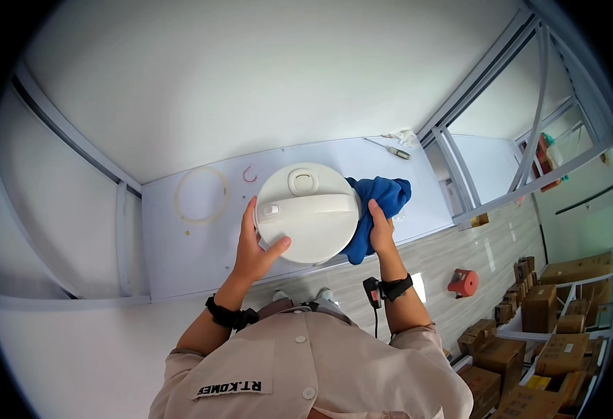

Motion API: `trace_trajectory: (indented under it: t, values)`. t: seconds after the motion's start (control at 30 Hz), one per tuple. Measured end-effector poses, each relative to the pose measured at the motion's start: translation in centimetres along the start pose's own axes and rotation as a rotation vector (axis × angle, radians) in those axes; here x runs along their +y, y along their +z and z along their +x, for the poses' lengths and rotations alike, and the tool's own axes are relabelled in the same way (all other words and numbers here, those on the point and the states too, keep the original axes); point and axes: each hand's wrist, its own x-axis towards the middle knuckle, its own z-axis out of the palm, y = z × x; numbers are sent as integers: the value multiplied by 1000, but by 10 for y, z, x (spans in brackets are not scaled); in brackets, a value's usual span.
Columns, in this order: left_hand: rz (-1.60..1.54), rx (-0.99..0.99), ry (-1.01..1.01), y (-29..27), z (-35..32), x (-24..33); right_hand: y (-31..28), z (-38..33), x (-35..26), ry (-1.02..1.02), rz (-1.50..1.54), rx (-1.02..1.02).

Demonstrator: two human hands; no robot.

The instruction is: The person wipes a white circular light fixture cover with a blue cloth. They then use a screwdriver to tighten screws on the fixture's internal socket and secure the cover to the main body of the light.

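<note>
A round white cooker (306, 237), seen from above, has a raised bar across its top with a small button at one end and an oval vent at the far side. Whether it is the whole cooker or just its lid I cannot tell. My left hand (256, 251) grips its left edge, thumb on top and fingers down the side. On the right side, my right hand (382, 229) holds a crumpled blue cloth (385, 195) against the rim. Part of the cloth hangs below the cooker's near right edge.
A pale yellowish ring (177, 199) and a small red curved piece (250, 174) lie on the white table (181, 262). A probe thermometer (396, 151) and white crumpled tissue (405, 137) are at its far right. Frame posts (458, 167) flank it. A red stool (463, 283) and cardboard boxes (538, 307) stand right.
</note>
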Motion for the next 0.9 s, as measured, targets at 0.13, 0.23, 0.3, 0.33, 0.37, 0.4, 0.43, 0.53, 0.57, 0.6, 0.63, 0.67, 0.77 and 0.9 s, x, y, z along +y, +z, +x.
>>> trace_trajectory:
  t: [0.13, 0.23, 0.3, 0.33, 0.37, 0.4, 0.43, 0.53, 0.57, 0.6, 0.63, 0.67, 0.77, 0.9]
  values:
    - [-18, 10, -2, 2, -3, -3, -7, 6, 2, 199, 74, 59]
    - [-36, 8, 3, 1, -1, -2, -13, 10, 13, 241, 190, 37]
    - [-52, 3, 16, 2, 2, -4, -21, 13, 34, 196, 163, 39]
    - [-60, 2, 24, 1, 4, -8, -22, 13, 42, 182, 187, 57]
    - [-68, -1, 32, 1, 6, -10, -25, 10, 49, 154, 27, 155]
    - [-61, 3, 37, 1, 7, -11, -22, 7, 50, 108, -66, 141]
    - [-54, 5, 43, 2, 8, -11, -19, 4, 50, 61, -159, 128]
    - [-19, 43, 78, -3, 9, -23, -5, -13, 39, 17, -280, 217]
    - [-5, 61, 92, -5, 9, -29, -5, -17, 42, 2, -231, 220]
    - [1, 90, 85, -5, 8, -30, -8, -22, 43, -14, -185, 231]
    - [7, 119, 78, -4, 7, -32, -11, -26, 45, -30, -139, 241]
    - [14, 149, 71, -4, 7, -33, -16, -30, 46, -8, -18, 262]
    - [85, 183, 132, -3, 3, -32, -41, -29, 29, 99, -284, 176]
    - [155, 185, 152, -1, 3, -22, -36, -21, 6, -101, -153, 373]
